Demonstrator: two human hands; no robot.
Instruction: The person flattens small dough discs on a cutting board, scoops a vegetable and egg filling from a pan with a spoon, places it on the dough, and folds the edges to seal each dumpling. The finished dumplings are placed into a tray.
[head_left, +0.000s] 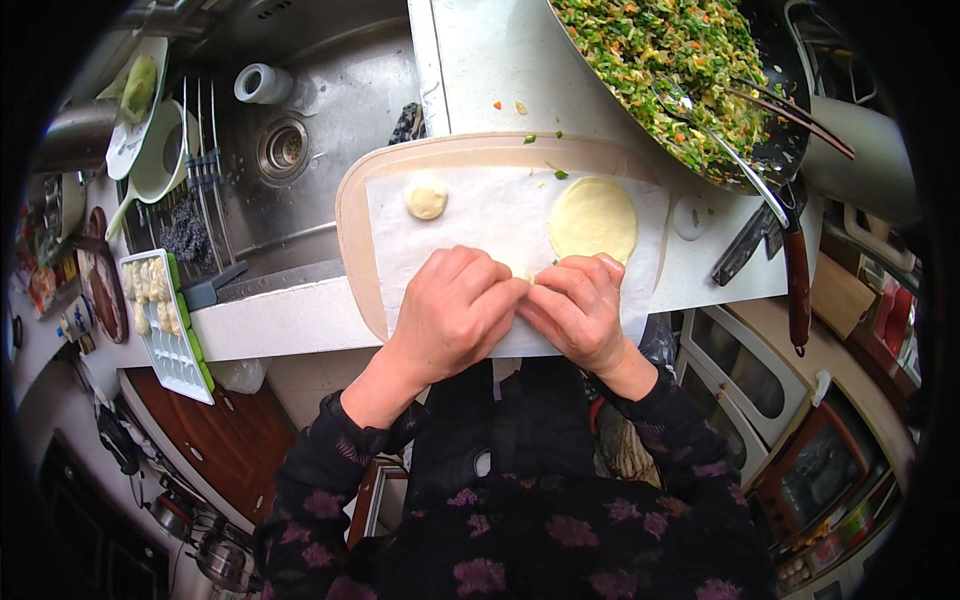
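Note:
My left hand (457, 311) and my right hand (581, 307) meet over white parchment-like paper (480, 210) that covers most of a beige cutting board (360, 202). Both pinch a small piece of pale dough (523, 271) between thumbs and fingers; the fingers hide most of it. Just beyond the right hand lies a flat round dough wrapper (594, 217), its near edge partly behind the fingers. A small thick disc of dough (426, 198) rests on the paper ahead of the left hand.
At upper right stands a wok (772, 142) of chopped vegetable filling (660, 67), with a metal spoon (742, 161) and chopsticks (795, 116) in it. A steel sink (337, 97) is at upper left. A tray of folded dumplings (161, 315) sits at the counter's left edge.

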